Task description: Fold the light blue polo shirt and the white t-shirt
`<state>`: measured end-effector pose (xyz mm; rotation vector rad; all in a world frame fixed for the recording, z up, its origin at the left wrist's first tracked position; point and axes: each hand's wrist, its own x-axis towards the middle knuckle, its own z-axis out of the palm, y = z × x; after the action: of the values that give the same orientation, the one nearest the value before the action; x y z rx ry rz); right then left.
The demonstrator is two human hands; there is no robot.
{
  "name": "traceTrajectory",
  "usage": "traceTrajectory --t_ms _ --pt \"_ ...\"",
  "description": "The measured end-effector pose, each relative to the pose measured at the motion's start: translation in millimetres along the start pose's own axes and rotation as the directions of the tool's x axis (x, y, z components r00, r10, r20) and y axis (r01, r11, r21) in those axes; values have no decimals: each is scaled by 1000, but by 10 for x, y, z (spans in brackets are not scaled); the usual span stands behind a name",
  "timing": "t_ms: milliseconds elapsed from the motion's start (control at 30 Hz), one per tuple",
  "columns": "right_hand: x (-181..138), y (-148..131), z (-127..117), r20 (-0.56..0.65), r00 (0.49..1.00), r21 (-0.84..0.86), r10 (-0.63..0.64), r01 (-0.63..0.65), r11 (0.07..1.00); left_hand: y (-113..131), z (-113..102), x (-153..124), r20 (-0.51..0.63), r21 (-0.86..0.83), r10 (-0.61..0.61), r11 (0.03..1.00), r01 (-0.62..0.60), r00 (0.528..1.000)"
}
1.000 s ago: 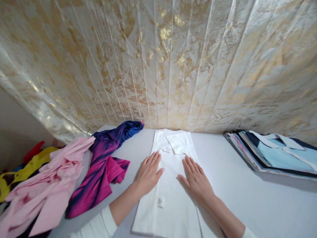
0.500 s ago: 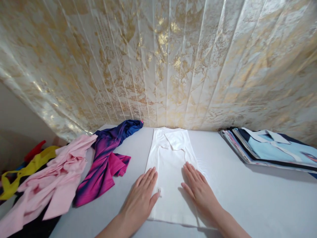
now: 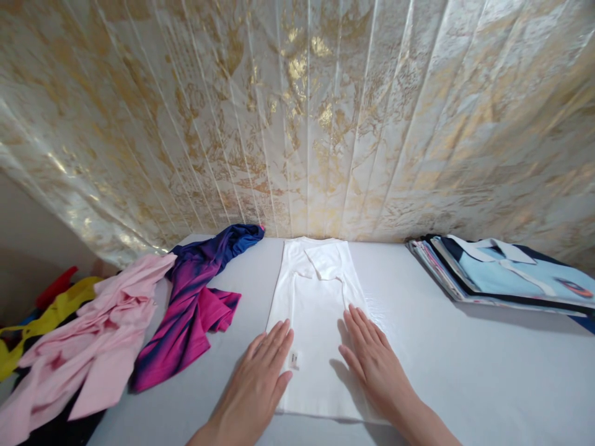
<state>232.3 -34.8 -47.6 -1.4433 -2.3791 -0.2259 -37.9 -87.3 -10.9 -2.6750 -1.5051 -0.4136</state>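
A white shirt point(image 3: 318, 334) lies flat on the white table, its sides and sleeves turned in over the middle and its hem toward me. My left hand point(image 3: 260, 378) is at its left edge, fingers stretched out beside a small label point(image 3: 294, 359). On the right edge is my right hand point(image 3: 372, 356), also flat with the fingers extended and the thumb slightly apart. Neither hand grasps anything. Whether the palms press on the cloth or hover just over it, I cannot tell.
Left of the shirt lies a crumpled purple and navy garment point(image 3: 193, 310). Beyond it are a pink garment point(image 3: 97, 341) and a yellow one point(image 3: 65, 313). A stack of folded clothes point(image 3: 506, 272) sits at the right. A gold-patterned curtain point(image 3: 297, 124) hangs behind the table.
My left hand has slid slightly down and its thumb has shifted, so the label shows more fully. The right hand stays nearly in place. The whole view has shifted a little.
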Motion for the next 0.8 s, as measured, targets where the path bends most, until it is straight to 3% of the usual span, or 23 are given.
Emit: traceTrajectory --t_ms 200,367,567,700,800 --pt "-47 -61 3 -25 1000 -31 -6 5 999 307 -120 107 80 -223 208 957 -186 975" --pt "-4 14 -24 11 1000 19 29 -30 999 609 -134 383 125 -363 298 901 -236 946" --pt "100 340 -130 107 993 185 -42 22 983 782 -93 587 151 -294 396 893 -342 906" --pt "69 333 -127 147 988 141 -41 20 990 787 -53 589 139 -276 409 890 -362 902" --pt "-19 271 -118 141 989 82 -37 26 996 810 95 555 92 -228 452 877 -424 887"
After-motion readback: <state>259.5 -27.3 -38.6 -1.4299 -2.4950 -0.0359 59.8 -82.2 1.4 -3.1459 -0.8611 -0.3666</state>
